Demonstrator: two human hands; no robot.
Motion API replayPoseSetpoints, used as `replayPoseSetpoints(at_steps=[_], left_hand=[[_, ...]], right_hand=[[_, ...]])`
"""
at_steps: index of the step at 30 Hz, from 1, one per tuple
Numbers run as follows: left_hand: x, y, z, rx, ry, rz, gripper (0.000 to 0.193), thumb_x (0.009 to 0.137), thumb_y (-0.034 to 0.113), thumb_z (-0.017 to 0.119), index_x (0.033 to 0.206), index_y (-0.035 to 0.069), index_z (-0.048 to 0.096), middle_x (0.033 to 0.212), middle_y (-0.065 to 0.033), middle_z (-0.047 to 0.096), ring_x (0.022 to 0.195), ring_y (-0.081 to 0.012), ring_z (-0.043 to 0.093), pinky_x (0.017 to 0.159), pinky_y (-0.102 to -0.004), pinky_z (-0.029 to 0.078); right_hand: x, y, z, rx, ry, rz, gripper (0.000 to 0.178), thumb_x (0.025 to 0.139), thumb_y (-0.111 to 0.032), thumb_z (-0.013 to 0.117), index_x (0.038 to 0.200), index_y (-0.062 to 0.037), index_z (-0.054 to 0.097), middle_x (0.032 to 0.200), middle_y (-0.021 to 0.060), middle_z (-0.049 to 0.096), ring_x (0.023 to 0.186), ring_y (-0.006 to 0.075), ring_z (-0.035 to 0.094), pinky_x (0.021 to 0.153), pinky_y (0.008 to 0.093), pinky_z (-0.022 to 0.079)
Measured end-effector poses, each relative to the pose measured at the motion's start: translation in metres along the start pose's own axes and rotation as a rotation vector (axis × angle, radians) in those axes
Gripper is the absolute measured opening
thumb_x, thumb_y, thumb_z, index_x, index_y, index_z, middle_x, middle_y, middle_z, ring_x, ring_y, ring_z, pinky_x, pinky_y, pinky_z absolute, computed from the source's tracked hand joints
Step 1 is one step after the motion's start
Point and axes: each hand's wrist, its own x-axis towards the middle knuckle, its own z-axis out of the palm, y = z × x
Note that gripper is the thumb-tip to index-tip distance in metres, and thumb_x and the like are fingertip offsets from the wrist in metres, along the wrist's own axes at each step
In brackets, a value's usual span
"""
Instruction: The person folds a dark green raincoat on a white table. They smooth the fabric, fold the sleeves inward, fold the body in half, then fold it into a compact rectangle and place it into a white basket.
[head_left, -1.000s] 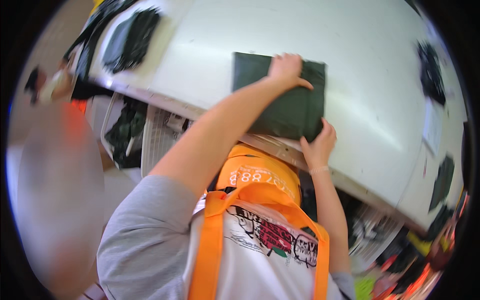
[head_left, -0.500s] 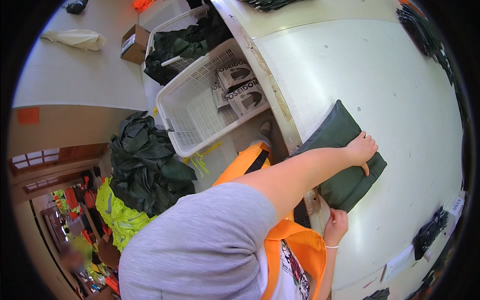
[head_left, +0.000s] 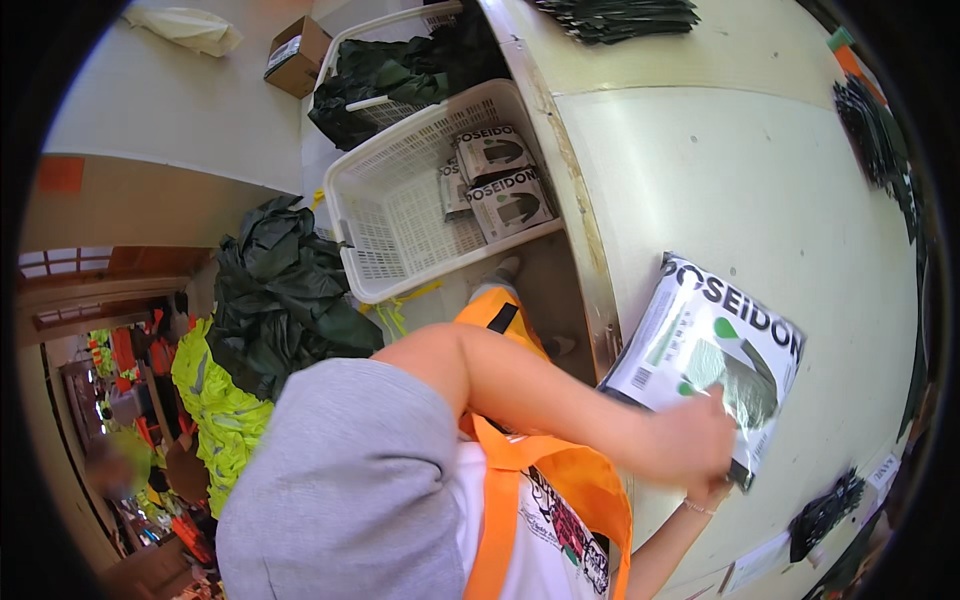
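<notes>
A flat plastic package (head_left: 690, 345) with a white and grey printed front lies face up on the pale tabletop, close to its near edge. A clear patch in the front shows dark green material inside. My left hand (head_left: 700, 435) is over the package's near lower side, its fingers smeared by motion. Partly hidden behind it, my right hand (head_left: 710, 492), with a bracelet at the wrist, grips the package's dark lower corner.
Left of the table (head_left: 660, 170) stands a white plastic basket (head_left: 385, 215) holding several similar packages (head_left: 508, 203). Dark green garments (head_left: 285, 300) and yellow ones (head_left: 210, 400) lie heaped nearby. Stacked dark packages (head_left: 620, 18) sit at the table's far end.
The package has been turned over: its plain dark green side faced up before, and the printed front shows now. My left hand, earlier spread flat on it, has drawn back toward my right hand.
</notes>
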Motion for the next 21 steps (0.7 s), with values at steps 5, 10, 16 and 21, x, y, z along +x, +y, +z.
replayPoseSetpoints(at_steps=[5, 10, 16, 21], left_hand=[[-0.049, -0.142, 0.086, -0.142, 0.319, -0.516, 0.093, 0.073, 0.042, 0.072, 0.145, 0.011, 0.022, 0.151, -0.0219, 0.007, 0.141, -0.0345, 0.011, 0.109, -0.0546, 0.018], [-0.121, -0.174, 0.066, -0.663, 0.669, -0.900, 0.100, 0.071, 0.034, 0.076, 0.146, 0.004, 0.015, 0.145, -0.0232, 0.021, 0.135, -0.0376, 0.024, 0.110, -0.0403, 0.026], [-0.312, -0.256, 0.051, -0.777, 1.122, -0.935, 0.072, 0.092, 0.021, 0.055, 0.147, 0.003, 0.012, 0.152, -0.0188, 0.017, 0.140, -0.0259, 0.019, 0.112, -0.0325, 0.019], [-0.436, -0.251, 0.018, -0.751, 1.371, -1.186, 0.066, 0.094, 0.017, 0.050, 0.145, -0.004, 0.013, 0.148, -0.0206, 0.025, 0.136, -0.0265, 0.026, 0.110, -0.0318, 0.021]], right_hand=[[0.054, -0.022, 0.031, -0.224, 0.312, 0.055, 0.051, 0.088, -0.047, 0.057, 0.123, -0.0102, 0.047, 0.111, 0.0094, 0.056, 0.108, 0.0265, 0.052, 0.099, 0.0459, 0.042], [0.100, 0.023, 0.053, -0.597, 0.262, 0.180, 0.037, 0.089, -0.035, 0.060, 0.116, -0.0108, 0.051, 0.113, 0.0100, 0.058, 0.100, 0.0246, 0.059, 0.088, 0.0410, 0.049], [0.143, 0.193, 0.264, -0.786, -0.042, 0.281, 0.060, 0.091, -0.020, 0.059, 0.142, -0.0088, 0.030, 0.117, 0.0112, 0.056, 0.093, 0.0245, 0.063, 0.071, 0.0338, 0.057], [0.184, 0.313, 0.360, -0.787, -0.195, 0.443, 0.052, 0.090, -0.012, 0.059, 0.139, -0.0100, 0.040, 0.114, 0.0059, 0.056, 0.083, 0.0128, 0.060, 0.064, 0.0271, 0.058]])
